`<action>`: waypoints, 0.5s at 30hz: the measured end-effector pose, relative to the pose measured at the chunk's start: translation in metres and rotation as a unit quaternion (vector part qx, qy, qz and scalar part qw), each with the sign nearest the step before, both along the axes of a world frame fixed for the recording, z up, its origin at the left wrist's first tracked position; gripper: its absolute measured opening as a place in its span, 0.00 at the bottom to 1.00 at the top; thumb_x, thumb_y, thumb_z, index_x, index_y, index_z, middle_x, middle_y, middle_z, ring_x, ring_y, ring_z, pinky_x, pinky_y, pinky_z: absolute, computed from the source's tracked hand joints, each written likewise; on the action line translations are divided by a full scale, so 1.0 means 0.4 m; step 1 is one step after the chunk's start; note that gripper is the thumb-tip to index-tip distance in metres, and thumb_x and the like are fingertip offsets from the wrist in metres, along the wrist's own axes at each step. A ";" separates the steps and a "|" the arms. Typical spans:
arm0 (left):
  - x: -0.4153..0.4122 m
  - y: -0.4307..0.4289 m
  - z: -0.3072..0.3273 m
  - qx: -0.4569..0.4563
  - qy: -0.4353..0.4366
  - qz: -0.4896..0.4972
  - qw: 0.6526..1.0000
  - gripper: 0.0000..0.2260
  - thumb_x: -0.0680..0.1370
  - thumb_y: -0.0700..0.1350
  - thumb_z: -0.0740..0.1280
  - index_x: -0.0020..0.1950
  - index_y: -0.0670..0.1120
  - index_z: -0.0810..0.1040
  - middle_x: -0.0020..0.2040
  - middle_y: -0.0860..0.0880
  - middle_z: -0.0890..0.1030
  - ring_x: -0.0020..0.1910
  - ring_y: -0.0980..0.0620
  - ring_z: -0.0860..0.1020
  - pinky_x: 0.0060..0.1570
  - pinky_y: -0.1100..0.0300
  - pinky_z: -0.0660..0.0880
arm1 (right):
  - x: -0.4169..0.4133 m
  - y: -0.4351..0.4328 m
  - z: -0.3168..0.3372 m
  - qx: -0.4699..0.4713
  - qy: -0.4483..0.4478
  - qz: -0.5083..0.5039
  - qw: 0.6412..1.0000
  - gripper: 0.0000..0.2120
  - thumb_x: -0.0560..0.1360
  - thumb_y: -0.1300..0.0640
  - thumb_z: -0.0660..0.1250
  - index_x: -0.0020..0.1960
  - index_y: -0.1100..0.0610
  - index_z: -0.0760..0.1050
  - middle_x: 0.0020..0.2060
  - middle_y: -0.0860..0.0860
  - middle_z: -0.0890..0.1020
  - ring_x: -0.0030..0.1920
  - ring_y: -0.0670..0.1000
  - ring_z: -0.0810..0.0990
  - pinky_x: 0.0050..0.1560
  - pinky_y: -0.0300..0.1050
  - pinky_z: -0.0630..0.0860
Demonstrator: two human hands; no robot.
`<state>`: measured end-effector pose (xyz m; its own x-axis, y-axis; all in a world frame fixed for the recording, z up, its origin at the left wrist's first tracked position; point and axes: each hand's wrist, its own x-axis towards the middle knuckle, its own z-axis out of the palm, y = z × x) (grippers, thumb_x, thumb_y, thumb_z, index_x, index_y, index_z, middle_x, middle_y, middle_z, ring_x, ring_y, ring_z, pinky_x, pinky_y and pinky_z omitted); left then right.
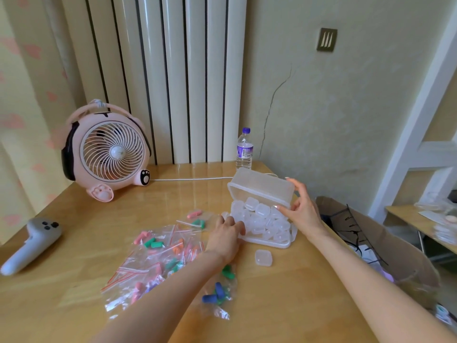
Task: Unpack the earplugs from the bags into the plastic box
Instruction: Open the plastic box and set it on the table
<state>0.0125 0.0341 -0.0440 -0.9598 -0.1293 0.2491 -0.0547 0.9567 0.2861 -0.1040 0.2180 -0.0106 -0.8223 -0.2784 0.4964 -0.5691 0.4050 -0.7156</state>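
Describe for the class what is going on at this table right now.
A person works bare-handed at a wooden table. The right grip holds up the lid of the plastic box, which is full of small clear cases. The left grip rests at the box's near left corner; whether it clasps it is unclear. A lone case sits on the table before the box. The coloured earplugs lie in their bags beside it, not yet unpacked.

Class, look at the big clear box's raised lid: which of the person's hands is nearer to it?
Right. The right hand grips the lid at its right end; the left hand is lower, by the left front of the box base.
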 end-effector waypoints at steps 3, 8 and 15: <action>0.007 0.001 0.003 0.021 -0.001 -0.028 0.999 0.11 0.77 0.40 0.62 0.59 0.47 0.75 0.57 0.46 0.73 0.60 0.46 0.66 0.57 0.58 0.64 | 0.008 -0.001 0.007 0.028 0.034 -0.020 0.999 0.36 0.66 0.58 0.76 0.68 0.42 0.63 0.37 0.36 0.68 0.32 0.45 0.72 0.33 0.34 0.66; 0.020 -0.001 0.014 0.023 -0.007 -0.035 0.999 0.10 0.77 0.41 0.62 0.57 0.46 0.77 0.57 0.46 0.74 0.60 0.46 0.67 0.56 0.57 0.66 | 0.008 -0.001 0.017 0.030 0.056 -0.039 0.997 0.36 0.67 0.58 0.75 0.69 0.44 0.63 0.39 0.40 0.70 0.34 0.50 0.75 0.34 0.38 0.67; 0.039 0.010 0.026 -0.015 -0.011 -0.046 0.999 0.11 0.77 0.46 0.63 0.58 0.49 0.76 0.58 0.47 0.74 0.62 0.47 0.69 0.56 0.55 0.67 | 0.006 -0.012 0.019 0.000 0.041 -0.052 0.998 0.35 0.67 0.58 0.76 0.69 0.45 0.64 0.44 0.50 0.76 0.36 0.53 0.77 0.36 0.41 0.68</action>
